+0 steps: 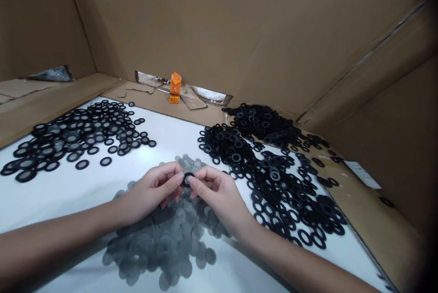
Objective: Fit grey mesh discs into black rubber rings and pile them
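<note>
Well, from where I stand, the left hand (156, 189) and right hand (219, 192) pinch a flat, rubbery-looking black ring (185, 179) above heaped round, filmy grey discs (171, 233); a slackened grip (either side) could drop it.

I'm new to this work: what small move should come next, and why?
Probably press around the black ring to seat a disc: the left hand and right hand pinch it above loose grey discs, and the filled rings at left have grey centres. Whether this one is already filled, I can't tell.
</note>
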Tool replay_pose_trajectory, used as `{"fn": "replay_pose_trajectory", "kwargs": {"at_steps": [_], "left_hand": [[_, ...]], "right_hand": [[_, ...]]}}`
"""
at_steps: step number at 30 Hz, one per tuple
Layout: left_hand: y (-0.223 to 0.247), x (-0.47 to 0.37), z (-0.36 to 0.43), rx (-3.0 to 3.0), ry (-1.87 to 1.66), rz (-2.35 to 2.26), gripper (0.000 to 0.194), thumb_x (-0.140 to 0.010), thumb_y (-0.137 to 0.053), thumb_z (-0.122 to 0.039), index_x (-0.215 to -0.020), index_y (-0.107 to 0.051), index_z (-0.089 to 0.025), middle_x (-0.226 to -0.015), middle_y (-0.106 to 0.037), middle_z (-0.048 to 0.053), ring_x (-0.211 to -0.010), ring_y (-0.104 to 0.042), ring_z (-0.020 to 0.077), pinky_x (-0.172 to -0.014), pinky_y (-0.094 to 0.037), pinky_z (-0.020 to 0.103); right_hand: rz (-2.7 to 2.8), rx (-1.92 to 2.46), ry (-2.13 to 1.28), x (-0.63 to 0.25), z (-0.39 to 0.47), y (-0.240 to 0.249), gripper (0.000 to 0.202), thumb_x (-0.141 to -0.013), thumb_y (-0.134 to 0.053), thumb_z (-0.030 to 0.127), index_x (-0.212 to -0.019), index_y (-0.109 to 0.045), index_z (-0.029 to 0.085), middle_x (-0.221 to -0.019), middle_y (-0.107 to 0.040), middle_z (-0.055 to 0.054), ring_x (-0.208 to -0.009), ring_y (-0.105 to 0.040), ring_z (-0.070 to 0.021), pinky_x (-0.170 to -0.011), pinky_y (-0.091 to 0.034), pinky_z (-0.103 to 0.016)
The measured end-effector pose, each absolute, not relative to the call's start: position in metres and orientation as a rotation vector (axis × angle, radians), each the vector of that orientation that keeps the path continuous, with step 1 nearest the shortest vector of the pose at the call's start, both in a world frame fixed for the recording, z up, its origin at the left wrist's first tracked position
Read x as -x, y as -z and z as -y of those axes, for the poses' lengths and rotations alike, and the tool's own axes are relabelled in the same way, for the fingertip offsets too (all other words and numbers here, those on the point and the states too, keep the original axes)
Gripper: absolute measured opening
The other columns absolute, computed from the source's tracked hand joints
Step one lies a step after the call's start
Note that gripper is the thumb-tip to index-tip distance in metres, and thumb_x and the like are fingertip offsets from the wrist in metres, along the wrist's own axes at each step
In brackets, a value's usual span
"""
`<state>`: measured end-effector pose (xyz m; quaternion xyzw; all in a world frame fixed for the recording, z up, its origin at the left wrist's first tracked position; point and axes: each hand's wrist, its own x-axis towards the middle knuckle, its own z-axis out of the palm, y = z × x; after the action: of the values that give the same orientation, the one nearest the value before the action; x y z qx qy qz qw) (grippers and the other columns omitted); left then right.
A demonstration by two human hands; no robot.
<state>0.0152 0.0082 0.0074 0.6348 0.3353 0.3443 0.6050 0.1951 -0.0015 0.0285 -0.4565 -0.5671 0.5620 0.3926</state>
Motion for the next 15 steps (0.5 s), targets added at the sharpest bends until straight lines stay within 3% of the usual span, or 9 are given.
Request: {"fn": "replay_pose_trajectory", "kwargs": {"at_steps": [7, 15], "left_hand": [[-0.017, -0.0115, -0.0015, -1.821, -0.808, -0.798, 0.026, -0.096, -0.037, -0.036, -0.081, -0.05, -0.018, -0.066, -0.052, -0.003, -0.057, -0.046, 0.0099, -0.056, -0.036, 0.022], [-0.0146, -0.0167, 0.0023, -1.699, -0.822, -0.788, 0.029, -0.096, -0.037, -0.037, -0.076, -0.046, -0.019, -0.059, -0.056, -0.003, -0.05, -0.046, 0.0089, -0.05, -0.035, 0.021]], "right_hand": [[1.387, 1.102, -1.521, -0.1924, 0.0077, -0.0297, 0.019, -0.078, -0.068, 0.034, -0.074, -0.06, 0.017, -0.065, -0.061, 0.003, -0.062, -0.056, -0.0099, -0.061, -0.043, -0.021], [1.342, 1.041, -1.672, -0.1913, 0.0079, -0.0338, 0.031, -0.071, -0.073, 0.044, -0.066, -0.061, 0.016, -0.057, -0.06, 0.001, -0.057, -0.056, -0.0121, -0.06, -0.042, -0.024]]}}
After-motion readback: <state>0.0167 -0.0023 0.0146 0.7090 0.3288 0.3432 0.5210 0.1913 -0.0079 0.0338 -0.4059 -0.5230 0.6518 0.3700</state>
